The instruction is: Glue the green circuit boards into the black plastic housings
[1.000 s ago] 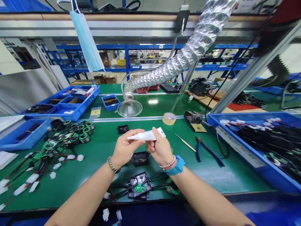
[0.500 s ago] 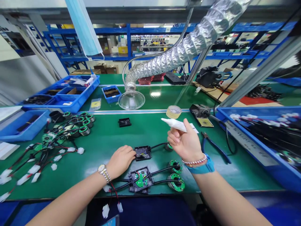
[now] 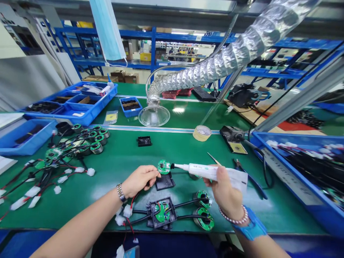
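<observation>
Pinched in the fingertips of my left hand is a small green circuit board, lifted over an open black plastic case. My right hand is wrapped round a white glue tube, held nearly level with its nozzle pointing left, close to the board's right edge. Whether the nozzle touches the board I cannot tell. Nearer the table's front edge lies a second black case with a green board inside. Black cables run from it to round green-topped parts on the right.
A black cover, a tape roll, tweezers and pliers lie beyond and beside my hands. Wired round parts are heaped at left. A blue bin stands at right; a fume-duct hood hangs at the back.
My left hand has lifted the circuit board out of the case. My right hand has lowered the glue tube towards the board. The tweezers now show on the table.
</observation>
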A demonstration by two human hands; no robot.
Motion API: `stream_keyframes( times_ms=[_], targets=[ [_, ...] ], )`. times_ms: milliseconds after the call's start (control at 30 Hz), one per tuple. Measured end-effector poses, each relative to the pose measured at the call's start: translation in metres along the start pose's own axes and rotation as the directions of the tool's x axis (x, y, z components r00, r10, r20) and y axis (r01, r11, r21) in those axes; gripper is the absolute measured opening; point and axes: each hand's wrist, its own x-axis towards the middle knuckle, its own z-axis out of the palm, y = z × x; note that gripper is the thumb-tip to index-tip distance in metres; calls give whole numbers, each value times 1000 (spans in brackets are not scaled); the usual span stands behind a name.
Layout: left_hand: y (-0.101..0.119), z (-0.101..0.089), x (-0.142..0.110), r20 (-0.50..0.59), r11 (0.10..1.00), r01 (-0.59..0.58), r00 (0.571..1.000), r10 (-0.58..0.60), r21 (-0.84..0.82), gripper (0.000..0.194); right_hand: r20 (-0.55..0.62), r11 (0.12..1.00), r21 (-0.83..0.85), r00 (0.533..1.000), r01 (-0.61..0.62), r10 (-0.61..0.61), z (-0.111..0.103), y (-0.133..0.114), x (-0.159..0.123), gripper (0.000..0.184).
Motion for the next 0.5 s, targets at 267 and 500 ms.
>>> stream_keyframes(
  times_ms=[267, 500],
  targets=[
    [1, 4, -7, 12, 999, -28, 1000, 28, -29, 22, 169, 858, -355, 928, 371, -331, 11, -4, -13, 42],
    [-1, 2, -6, 31, 999, -24, 999, 25, -31, 19, 224, 745, -448, 869, 494, -442, 11, -9, -11, 42]
  ],
)
